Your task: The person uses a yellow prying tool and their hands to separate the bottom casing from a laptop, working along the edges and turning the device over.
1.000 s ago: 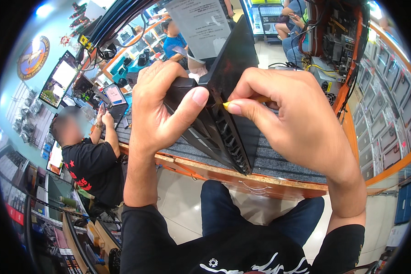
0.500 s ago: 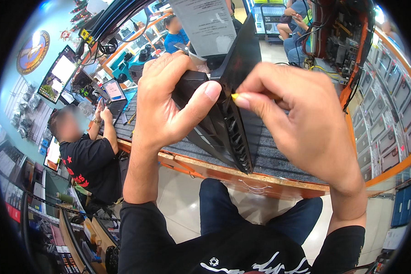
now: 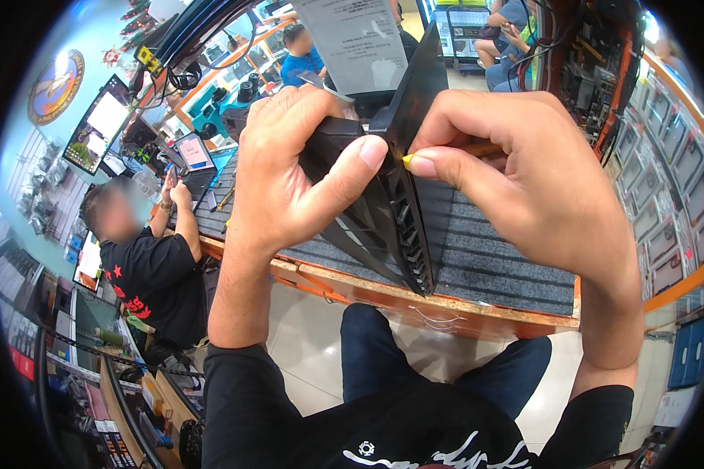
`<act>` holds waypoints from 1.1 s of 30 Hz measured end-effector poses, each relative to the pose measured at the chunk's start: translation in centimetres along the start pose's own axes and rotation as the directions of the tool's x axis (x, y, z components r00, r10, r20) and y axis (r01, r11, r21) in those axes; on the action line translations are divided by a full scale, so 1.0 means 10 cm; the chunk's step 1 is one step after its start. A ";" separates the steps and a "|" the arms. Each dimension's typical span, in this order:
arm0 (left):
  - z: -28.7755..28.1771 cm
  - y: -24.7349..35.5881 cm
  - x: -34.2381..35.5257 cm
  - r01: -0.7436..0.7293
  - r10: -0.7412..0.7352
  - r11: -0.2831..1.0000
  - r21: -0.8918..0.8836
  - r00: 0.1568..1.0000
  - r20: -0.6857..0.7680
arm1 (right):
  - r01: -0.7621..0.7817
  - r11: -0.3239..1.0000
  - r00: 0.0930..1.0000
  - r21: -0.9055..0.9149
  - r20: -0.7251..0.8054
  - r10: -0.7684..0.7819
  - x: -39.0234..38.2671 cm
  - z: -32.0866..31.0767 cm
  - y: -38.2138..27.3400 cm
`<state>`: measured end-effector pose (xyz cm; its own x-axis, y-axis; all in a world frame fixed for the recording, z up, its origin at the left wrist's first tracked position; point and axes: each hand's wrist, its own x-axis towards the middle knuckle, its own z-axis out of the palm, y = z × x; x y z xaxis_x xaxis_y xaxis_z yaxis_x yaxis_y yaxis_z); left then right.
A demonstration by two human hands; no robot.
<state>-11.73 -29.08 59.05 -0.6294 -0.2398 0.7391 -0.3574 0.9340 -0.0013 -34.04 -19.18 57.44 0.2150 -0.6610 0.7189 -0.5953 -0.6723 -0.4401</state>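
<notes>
A black laptop (image 3: pixel 414 227) stands tilted on its edge on the bench, its vented rear side facing me and a thin black panel (image 3: pixel 418 86) angled off to the right. My left hand (image 3: pixel 289 172) is closed around its upper corner, with the thumb pressed on the near edge. On the other side, my right hand (image 3: pixel 524 164) pinches a small tool with a yellow tip (image 3: pixel 407 159), held against the seam beside my left thumb. Most of that tool is covered by my fingers, so its exact kind is not clear.
Grey ribbed matting (image 3: pixel 497 258) covers the wooden-edged bench. At left, a person (image 3: pixel 152 266) in a black shirt sits near an open laptop (image 3: pixel 195 152). A printed sheet (image 3: pixel 352 47) hangs ahead. Boxed goods (image 3: pixel 657 219) line a case at right.
My right hand has moved slightly up, its wrist outward to the right, and the yellow tip now sits a little higher along the seam. The left hand keeps its hold.
</notes>
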 end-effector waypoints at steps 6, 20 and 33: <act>0.01 0.01 0.01 0.015 -0.016 0.999 -0.031 1.000 -0.010 | -0.031 0.998 0.999 0.060 0.009 0.030 -0.10 0.06 0.10; 0.02 0.02 -0.01 0.085 -0.083 0.991 -0.106 0.996 0.021 | 0.115 0.992 0.992 -0.053 -0.040 -0.117 -0.20 0.14 0.19; 0.04 -0.03 -0.04 0.059 -0.062 0.993 -0.103 0.998 -0.028 | 0.039 0.999 0.999 -0.032 -0.018 -0.040 -0.37 0.28 0.23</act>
<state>-11.68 -29.38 58.48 -0.5863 -0.2895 0.7566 -0.3206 0.9406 0.1115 -34.07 -19.23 52.27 0.2246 -0.6276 0.7454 -0.6105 -0.6869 -0.3943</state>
